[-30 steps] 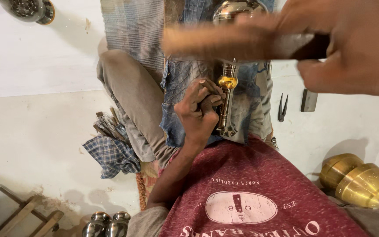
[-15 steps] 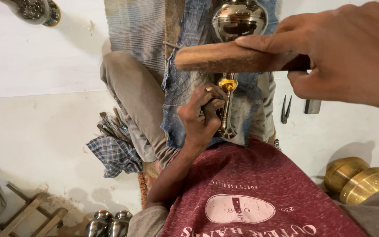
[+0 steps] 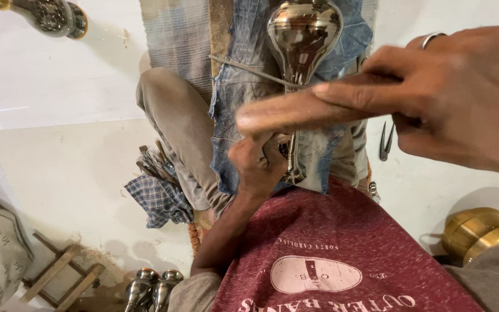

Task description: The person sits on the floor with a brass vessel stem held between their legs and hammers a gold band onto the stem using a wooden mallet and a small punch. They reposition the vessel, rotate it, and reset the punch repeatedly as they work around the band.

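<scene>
my right hand (image 3: 451,98) is in the upper right of the frame, with the fingers closed around a flat wooden stick (image 3: 295,112) that lies across the middle, blurred at its left end. my left hand (image 3: 258,164) is in the centre, just under the stick, curled tight around the thin lower part of a shiny metal vase-shaped piece (image 3: 303,34); what exactly the fingers pinch there i cannot see well. the round body of the piece is at the top centre, resting on the blue denim cloth (image 3: 238,104) over my legs.

how far the work is, i can only judge: the body is already bright and smooth, so much of the shaping or polishing seems done, but the stick is not lying on the metal in this moment, so the work on the neck seems not finished.

compared with half a second ago, the stick is lower and more to the left in the frame, and it now covers the neck below the body. the yellow part of the stem that was visible before is hidden now. the brass pots (image 3: 477,231) at the lower right stay in place.
</scene>
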Available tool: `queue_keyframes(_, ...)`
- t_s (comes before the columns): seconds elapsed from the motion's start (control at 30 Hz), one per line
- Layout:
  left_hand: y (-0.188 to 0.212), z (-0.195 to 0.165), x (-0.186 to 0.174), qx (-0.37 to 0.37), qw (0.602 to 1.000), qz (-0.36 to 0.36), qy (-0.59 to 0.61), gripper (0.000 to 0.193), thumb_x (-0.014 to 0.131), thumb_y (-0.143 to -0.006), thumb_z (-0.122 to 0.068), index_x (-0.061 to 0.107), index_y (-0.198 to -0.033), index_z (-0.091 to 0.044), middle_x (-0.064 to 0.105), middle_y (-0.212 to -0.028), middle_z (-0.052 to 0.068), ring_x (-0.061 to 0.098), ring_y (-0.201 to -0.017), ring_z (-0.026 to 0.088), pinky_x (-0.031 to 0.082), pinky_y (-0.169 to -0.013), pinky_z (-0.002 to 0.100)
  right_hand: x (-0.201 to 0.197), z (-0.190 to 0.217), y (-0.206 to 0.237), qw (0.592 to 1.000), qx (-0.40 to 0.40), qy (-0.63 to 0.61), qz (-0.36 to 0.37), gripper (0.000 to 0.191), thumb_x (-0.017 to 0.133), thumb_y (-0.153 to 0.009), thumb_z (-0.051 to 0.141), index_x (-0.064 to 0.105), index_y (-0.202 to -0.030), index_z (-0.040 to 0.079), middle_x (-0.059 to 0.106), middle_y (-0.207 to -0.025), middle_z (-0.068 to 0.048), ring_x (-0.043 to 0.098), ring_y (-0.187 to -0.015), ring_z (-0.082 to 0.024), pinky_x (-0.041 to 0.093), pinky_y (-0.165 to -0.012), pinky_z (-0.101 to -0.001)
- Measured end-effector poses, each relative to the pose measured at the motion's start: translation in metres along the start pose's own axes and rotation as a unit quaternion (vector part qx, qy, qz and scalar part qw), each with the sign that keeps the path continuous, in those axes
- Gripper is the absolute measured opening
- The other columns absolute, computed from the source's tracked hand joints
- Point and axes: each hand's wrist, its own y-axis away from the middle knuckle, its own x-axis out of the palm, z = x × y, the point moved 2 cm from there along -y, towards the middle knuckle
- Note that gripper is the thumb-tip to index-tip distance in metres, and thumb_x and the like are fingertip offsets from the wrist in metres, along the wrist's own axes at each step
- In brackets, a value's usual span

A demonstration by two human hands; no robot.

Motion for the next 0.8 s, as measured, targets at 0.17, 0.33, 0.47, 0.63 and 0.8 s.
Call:
queue_keyframes(0.17,-0.004,-0.003,-0.005,-0.018,0.999,0.051,0.008,0.033,0.060,-0.079,0.011,0.069,-0.108,0.000,0.077,-0.090,0.009,0.076,-0.073,0.014,0.061,-0.062,0.026,0.015,-0.016,0.017,0.999,0.021,-0.036,0.022,0.078,0.072,-0.080,0.006,0.050,-0.149,0.032,0.075,-0.111,-0.006,0.073,-0.067,-0.017,0.064,-0.064,-0.0323)
queue_keyframes(0.33,-0.007,-0.011,-0.006,-0.049,0.995,0.076,0.030,0.033,0.065,-0.087,0.011,0.069,-0.115,-0.004,0.078,-0.096,0.009,0.078,-0.078,0.013,0.063,-0.069,0.026,0.030,-0.022,0.037,0.978,0.118,-0.170,0.032,0.078,0.068,-0.084,0.004,0.046,-0.153,0.032,0.074,-0.115,-0.005,0.073,-0.065,-0.011,0.065,-0.060,-0.0255)
queue_keyframes(0.47,-0.016,-0.010,-0.006,-0.019,0.990,0.136,-0.020,0.049,0.065,-0.078,0.010,0.065,-0.125,-0.002,0.077,-0.100,0.013,0.078,-0.084,0.019,0.064,-0.065,0.026,0.041,-0.022,0.050,0.995,0.065,-0.070,0.013,0.079,0.069,-0.080,0.002,0.049,-0.151,0.030,0.074,-0.108,-0.006,0.071,-0.069,-0.014,0.065,-0.069,-0.0308)
queue_keyframes(0.63,-0.026,-0.019,-0.011,0.016,0.981,0.185,-0.057,0.060,0.064,-0.074,0.007,0.062,-0.132,-0.007,0.079,-0.099,0.012,0.079,-0.083,0.020,0.064,-0.067,0.031,0.058,-0.029,0.070,0.926,0.141,-0.342,-0.071,0.088,0.072,-0.079,-0.001,0.047,-0.160,0.022,0.072,-0.104,-0.006,0.067,-0.075,-0.012,0.058,-0.064,-0.0275)
queue_keyframes(0.8,-0.043,-0.029,-0.012,-0.002,0.955,0.279,-0.100,0.058,0.066,-0.067,-0.001,0.064,-0.124,-0.009,0.078,-0.088,0.010,0.075,-0.066,0.020,0.062,-0.064,0.037,0.090,-0.027,0.089,0.898,0.104,-0.382,-0.192,0.074,0.072,-0.076,-0.003,0.056,-0.146,0.014,0.072,-0.106,-0.010,0.064,-0.067,-0.007,0.051,-0.052,-0.0207)
